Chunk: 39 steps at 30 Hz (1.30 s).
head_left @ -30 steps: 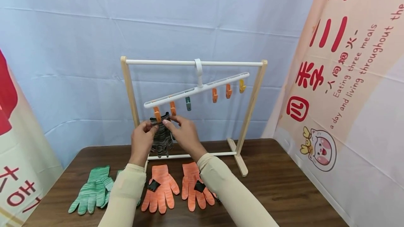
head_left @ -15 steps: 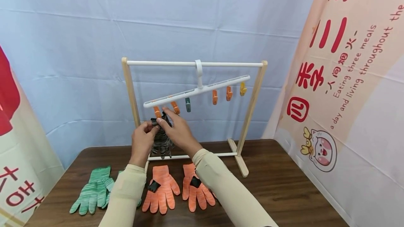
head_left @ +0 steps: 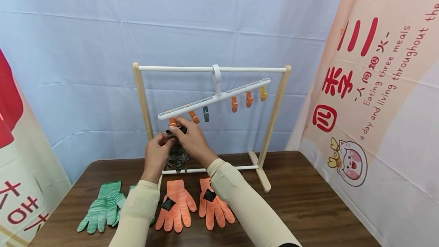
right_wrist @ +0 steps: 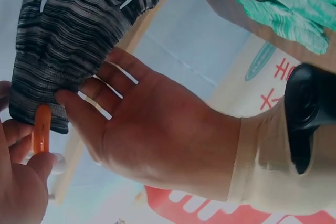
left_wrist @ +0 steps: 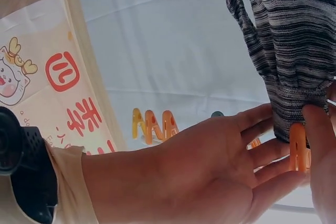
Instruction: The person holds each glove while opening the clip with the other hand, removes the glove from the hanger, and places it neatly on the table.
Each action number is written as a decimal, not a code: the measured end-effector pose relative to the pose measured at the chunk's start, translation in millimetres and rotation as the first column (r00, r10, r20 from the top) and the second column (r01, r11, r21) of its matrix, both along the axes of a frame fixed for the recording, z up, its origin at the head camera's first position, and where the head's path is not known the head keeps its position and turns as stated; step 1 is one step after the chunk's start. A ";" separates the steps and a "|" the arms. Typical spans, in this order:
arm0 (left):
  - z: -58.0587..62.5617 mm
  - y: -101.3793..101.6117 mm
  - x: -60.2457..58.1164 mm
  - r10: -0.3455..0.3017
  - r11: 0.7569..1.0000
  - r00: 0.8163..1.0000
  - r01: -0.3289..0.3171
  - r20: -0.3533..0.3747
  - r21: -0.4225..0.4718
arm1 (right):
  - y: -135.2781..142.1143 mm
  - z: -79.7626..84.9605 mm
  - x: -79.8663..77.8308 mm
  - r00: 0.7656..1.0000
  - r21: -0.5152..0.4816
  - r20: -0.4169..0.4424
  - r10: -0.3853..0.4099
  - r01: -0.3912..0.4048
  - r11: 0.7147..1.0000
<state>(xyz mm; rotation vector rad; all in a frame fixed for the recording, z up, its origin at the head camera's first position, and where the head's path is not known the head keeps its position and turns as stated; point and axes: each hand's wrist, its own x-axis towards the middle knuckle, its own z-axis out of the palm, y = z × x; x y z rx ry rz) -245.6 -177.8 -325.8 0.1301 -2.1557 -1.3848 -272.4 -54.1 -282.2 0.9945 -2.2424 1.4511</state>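
Observation:
A black-and-grey striped knit glove point(head_left: 177, 154) hangs fingers down below the low left end of a white clip hanger point(head_left: 224, 95). My left hand point(head_left: 156, 154) pinches its cuff, the thumb lying across the knit in the right wrist view. With thumb and fingers my right hand point(head_left: 196, 140) pinches an orange clothespin point(left_wrist: 298, 145) at the hanger's end. In the right wrist view the clothespin point(right_wrist: 42, 127) overlaps the cuff of the glove point(right_wrist: 68, 35). Whether its jaws grip the knit I cannot tell.
More clothespins hang along the hanger: a tilted orange one point(head_left: 193, 116), a green one point(head_left: 206, 114) and others rightward. A wooden rack point(head_left: 274, 119) carries the hanger. Two orange gloves point(head_left: 175, 205) and green gloves point(head_left: 103, 207) lie on the brown table point(head_left: 302, 201).
My right hand has moved from the glove's cuff up and left to the end clothespin. The second orange clothespin has tilted. My left hand keeps its pinch on the cuff, shifting slightly right.

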 end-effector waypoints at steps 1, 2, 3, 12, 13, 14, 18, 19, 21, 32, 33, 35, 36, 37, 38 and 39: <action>-0.7 0.0 0.7 -0.008 1.000 1.000 0.008 0.000 0.007 | -0.2 0.3 0.1 1.000 -0.019 0.002 -0.002 0.002 1.000; -1.1 0.0 1.4 -0.014 1.000 1.000 0.014 0.000 0.010 | -0.2 0.8 0.4 1.000 -0.033 0.007 -0.012 0.012 0.999; -1.7 0.0 1.9 -0.021 1.000 1.000 0.021 0.002 0.014 | 0.0 1.1 0.8 1.000 -0.042 0.013 -0.024 0.024 0.999; -2.5 1.7 3.3 -0.034 0.999 0.999 0.034 0.012 -0.001 | 2.6 0.3 -0.3 0.991 -0.074 0.041 -0.129 0.132 0.988; -2.6 2.1 3.7 -0.036 0.999 0.999 0.036 0.017 0.001 | 2.7 0.2 -0.2 0.989 -0.074 0.037 -0.144 0.146 0.986; -2.8 2.5 4.0 -0.039 0.999 0.999 0.039 0.021 0.001 | 2.6 -0.1 -0.1 0.987 -0.071 0.032 -0.158 0.160 0.985; -5.8 3.6 5.5 -0.054 0.999 0.998 0.054 0.037 -0.003 | 1.7 -1.0 0.3 0.980 -0.085 0.019 -0.197 0.198 0.976; -7.0 3.8 5.8 -0.056 0.998 0.998 0.057 0.037 -0.009 | 1.3 -1.0 0.2 0.979 -0.093 0.017 -0.204 0.205 0.974; -9.3 3.7 6.6 -0.059 0.998 0.998 0.060 0.038 -0.017 | 0.6 -0.3 -0.3 0.976 -0.113 0.014 -0.219 0.219 0.969; -17.3 -4.9 18.8 -0.157 0.986 0.984 0.160 0.081 -0.036 | 4.4 -0.4 -1.4 0.971 -0.125 0.046 -0.234 0.238 0.963; -17.8 -6.1 20.3 -0.164 0.985 0.983 0.168 0.087 -0.039 | 4.6 -0.6 -1.5 0.971 -0.122 0.053 -0.235 0.240 0.963; -18.9 -8.6 23.3 -0.175 0.983 0.980 0.180 0.097 -0.047 | 4.7 -1.0 -1.4 0.970 -0.121 0.061 -0.234 0.240 0.963; -19.5 -9.9 25.0 -0.180 0.981 0.978 0.185 0.102 -0.051 | 4.7 -1.0 -1.1 0.970 -0.120 0.061 -0.236 0.242 0.963; -20.1 -11.3 27.0 -0.181 0.981 0.978 0.188 0.104 -0.056 | 4.8 -1.1 -1.4 0.970 -0.122 0.060 -0.236 0.242 0.963; -20.7 -12.8 29.3 -0.184 0.980 0.977 0.191 0.108 -0.058 | 5.0 -1.3 -1.4 0.970 -0.124 0.061 -0.237 0.243 0.962; -21.3 -14.3 31.7 -0.185 0.979 0.976 0.193 0.111 -0.063 | 5.0 -1.6 -1.6 0.970 -0.125 0.059 -0.237 0.243 0.962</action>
